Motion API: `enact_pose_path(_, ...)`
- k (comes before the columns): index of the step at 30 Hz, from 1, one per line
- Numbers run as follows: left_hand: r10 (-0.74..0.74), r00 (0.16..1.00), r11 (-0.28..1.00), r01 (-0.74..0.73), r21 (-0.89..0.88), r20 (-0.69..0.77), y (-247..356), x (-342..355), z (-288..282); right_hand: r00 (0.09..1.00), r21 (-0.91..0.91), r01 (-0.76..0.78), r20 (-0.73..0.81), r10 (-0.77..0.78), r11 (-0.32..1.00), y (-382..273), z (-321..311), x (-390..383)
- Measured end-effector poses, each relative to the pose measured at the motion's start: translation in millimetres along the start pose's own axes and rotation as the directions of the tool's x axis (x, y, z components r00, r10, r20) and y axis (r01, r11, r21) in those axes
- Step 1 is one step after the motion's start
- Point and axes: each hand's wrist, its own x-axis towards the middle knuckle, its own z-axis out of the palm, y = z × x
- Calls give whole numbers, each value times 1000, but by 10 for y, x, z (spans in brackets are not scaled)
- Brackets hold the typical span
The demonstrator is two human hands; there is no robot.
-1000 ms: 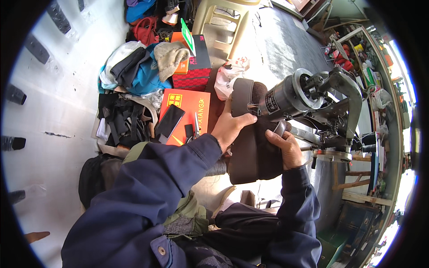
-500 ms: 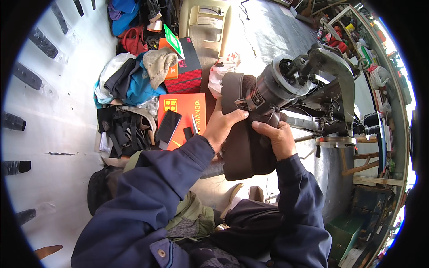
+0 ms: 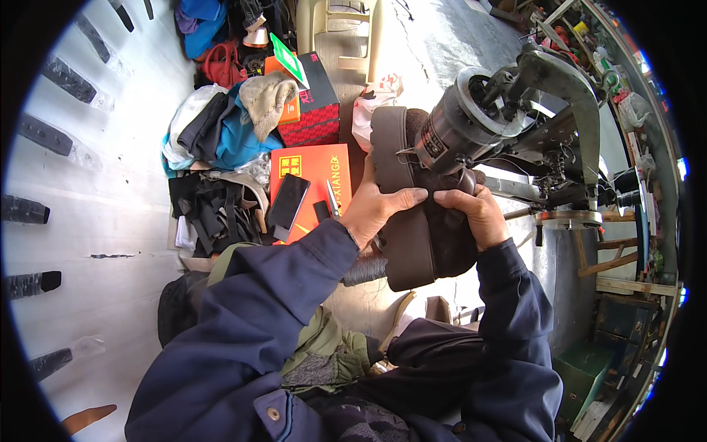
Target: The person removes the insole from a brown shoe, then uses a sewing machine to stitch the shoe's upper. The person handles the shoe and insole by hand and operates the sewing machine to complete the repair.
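Note:
A dark brown, thick-soled shoe (image 3: 405, 254) with a fuzzy dark part is under the head of a sewing machine (image 3: 460, 121), its ridged sole edge toward the left. My left hand (image 3: 375, 210) grips the sole side, thumb laid on top, the other fingers mostly hidden behind it. On the opposite side my right hand (image 3: 482, 215) is closed on the fuzzy part, its thumb pointing at the left one. Both thumbs lie just below the machine's presser foot. The needle's point is too small to make out.
Left of my hands, an orange-red box (image 3: 298, 166) bears a black phone (image 3: 289, 200) and scissors (image 3: 333, 199). Folded clothes (image 3: 213, 125) are piled farther left. A spool of dark thread (image 3: 366, 271) sits below the shoe. Crowded shelves (image 3: 626, 125) line the right.
The whole view has shifted slightly. My left thumb has slid nearer to me along the shoe and is now level with the right thumb. Both hands keep their hold.

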Motion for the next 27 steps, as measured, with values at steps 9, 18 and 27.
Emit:
enact_pose_path(9,17,998,1000,-18,-21,-54,-35,43,13,999,-35,31,-34,-32,999,18,49,-39)
enact_pose_path(18,-58,994,998,59,6,-91,-5,36,27,998,-76,-48,-31,46,996,-90,64,-141)
enact_pose_path(27,-22,996,1000,24,20,-89,-48,43,28,986,-369,100,-87,-141,924,-92,-1028,-896)
